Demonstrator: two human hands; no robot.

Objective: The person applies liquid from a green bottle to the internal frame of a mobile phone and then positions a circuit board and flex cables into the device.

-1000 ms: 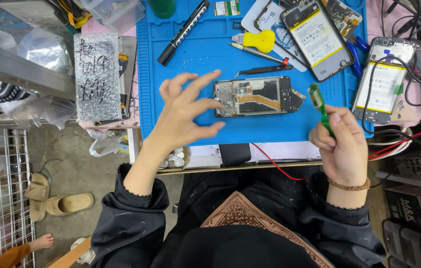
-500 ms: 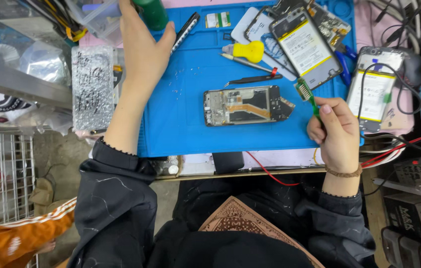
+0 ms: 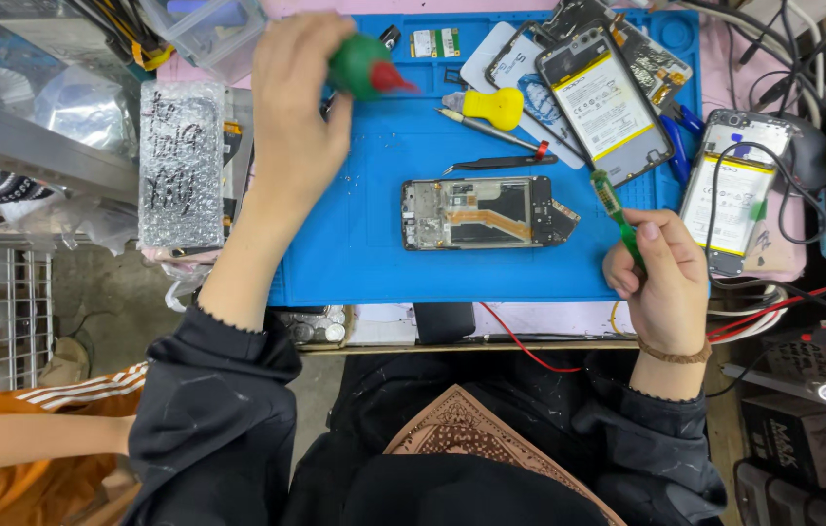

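Note:
My left hand (image 3: 298, 107) is closed around a small green bottle with a red nozzle (image 3: 368, 66), held above the upper left part of the blue work mat (image 3: 355, 244). My right hand (image 3: 661, 273) grips a green-handled brush (image 3: 616, 209) at the mat's right edge. An opened phone frame (image 3: 481, 212), with its inner parts showing, lies flat on the middle of the mat between my hands. Neither hand touches it.
Black tweezers (image 3: 496, 164), a yellow-handled screwdriver (image 3: 491, 105) and several opened phones with batteries (image 3: 603, 102) lie at the back of the mat. A bubble-wrapped part (image 3: 181, 166) sits left. Another phone (image 3: 739, 200) and cables lie right. A person in orange (image 3: 33, 438) is at lower left.
My left hand left the phone frame, reached to the back of the bench and now holds the green bottle over the mat. My right hand stayed put with the brush.

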